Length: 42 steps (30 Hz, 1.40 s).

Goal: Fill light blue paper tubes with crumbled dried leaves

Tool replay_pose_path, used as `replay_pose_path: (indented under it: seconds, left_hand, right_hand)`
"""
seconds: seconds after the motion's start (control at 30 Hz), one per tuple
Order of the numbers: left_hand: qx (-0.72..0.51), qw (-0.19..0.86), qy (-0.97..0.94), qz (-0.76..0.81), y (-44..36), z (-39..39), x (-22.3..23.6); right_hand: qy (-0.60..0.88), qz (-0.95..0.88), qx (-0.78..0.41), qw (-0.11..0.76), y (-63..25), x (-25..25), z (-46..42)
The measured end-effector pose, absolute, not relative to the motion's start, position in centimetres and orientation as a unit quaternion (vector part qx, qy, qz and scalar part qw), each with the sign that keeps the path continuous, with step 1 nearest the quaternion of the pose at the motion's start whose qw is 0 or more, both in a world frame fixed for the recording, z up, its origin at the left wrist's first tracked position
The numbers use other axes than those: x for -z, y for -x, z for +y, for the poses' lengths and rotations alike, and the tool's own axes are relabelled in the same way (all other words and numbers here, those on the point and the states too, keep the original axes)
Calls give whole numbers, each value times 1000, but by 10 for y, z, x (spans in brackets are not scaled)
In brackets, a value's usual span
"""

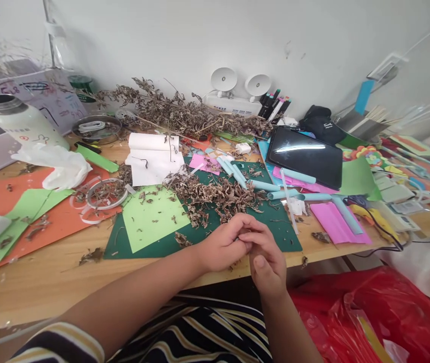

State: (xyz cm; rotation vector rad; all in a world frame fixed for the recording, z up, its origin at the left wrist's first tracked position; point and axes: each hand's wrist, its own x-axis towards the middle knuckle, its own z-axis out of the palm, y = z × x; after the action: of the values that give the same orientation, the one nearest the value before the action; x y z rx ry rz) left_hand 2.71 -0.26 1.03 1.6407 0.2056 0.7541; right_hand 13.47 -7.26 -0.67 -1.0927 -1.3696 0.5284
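Both left grip [227, 247] and right grip [269, 264] curl loosely together, contents unclear, nearside of the dried leaves [224, 196].

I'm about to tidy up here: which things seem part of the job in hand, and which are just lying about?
Seemingly in use:
left hand and right hand, fingers together; anything held is hidden
pile of dried leaves beyond them
green mat under the pile

Seemingly just lying about:
open bottle
black tablet
white plug adapter
red plastic bag
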Motion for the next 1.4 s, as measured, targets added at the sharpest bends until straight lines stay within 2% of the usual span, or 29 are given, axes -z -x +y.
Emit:
replay_pose_path:
  seconds: [0.13, 0.3, 0.47, 0.57, 0.63, 0.83, 1.0, 1.17, 1.33, 1.4]
  left_hand:
    - [-337, 603, -718, 80, -27, -1, -7]
    - [-317, 617, -716, 80, -28, 0, -3]
    - [-310, 668, -675, 42, -30, 1, 0]
    - [-300, 676, -672, 34, -30, 2, -1]
    - [-294, 668, -683, 38, -30, 3, -2]
    - [-291, 661, -690, 57, -31, 6, 1]
    - [-316, 653, -688, 38, -32, 6, 4]
    - [-289, 679, -674, 1, -30, 5, 3]
    - [-262, 688, -677, 1, -23, 8, -3]
    - [-265, 694, -669, 15, -21, 7, -5]
  right_hand:
    - [468, -591, -251, 607, -134, 6, -70]
    - [462, -647, -179, 579, -137, 5, -73]
    - [432, -779, 33, 453, -156, -8, -69]
    - [419, -823, 96, 371, -171, -21, -67]
    - [414, -833, 83, 357, -178, -26, -67]
    - [426, -783, -81, 446, -178, -23, -71]
    - [432, -797, -105, 409, -171, -21, -70]
    - [435, -846, 35, 307, -174, -33, -72]
    - [483, -865, 77, 111, -165, -62, -80]
    - [489, -864, 99, 65, -159, -72, -83]
